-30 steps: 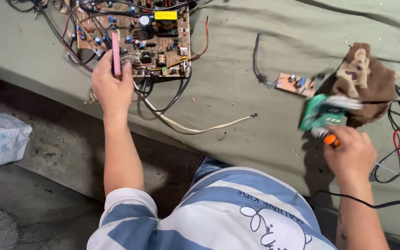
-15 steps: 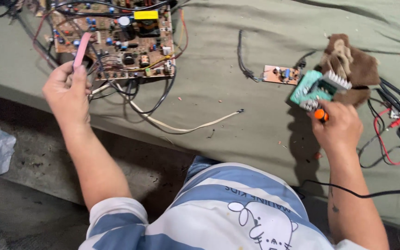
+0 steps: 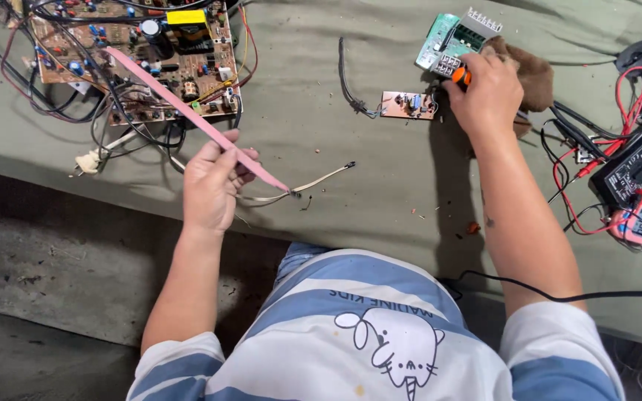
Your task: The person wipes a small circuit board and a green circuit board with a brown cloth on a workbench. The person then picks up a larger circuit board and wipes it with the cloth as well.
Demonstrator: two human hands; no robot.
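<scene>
Pink strip tool [image 3: 187, 111] is pinched in the left hand [image 3: 209, 186] at seven o'clock on the counter [image 3: 380, 193], while the right hand [image 3: 488, 93], at one o'clock, grips an orange-handled tool [image 3: 461, 75] by the green circuit board [image 3: 447, 44]; steadying both wrists would help.

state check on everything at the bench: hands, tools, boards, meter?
left hand: gripping pink strip
pink strip: held, angled over large circuit board
large circuit board: flat, wires attached
right hand: gripping orange-handled tool
orange-handled tool: at green board
green board: on cloth
small board: flat, untouched
multimeter: leads plugged in
</scene>
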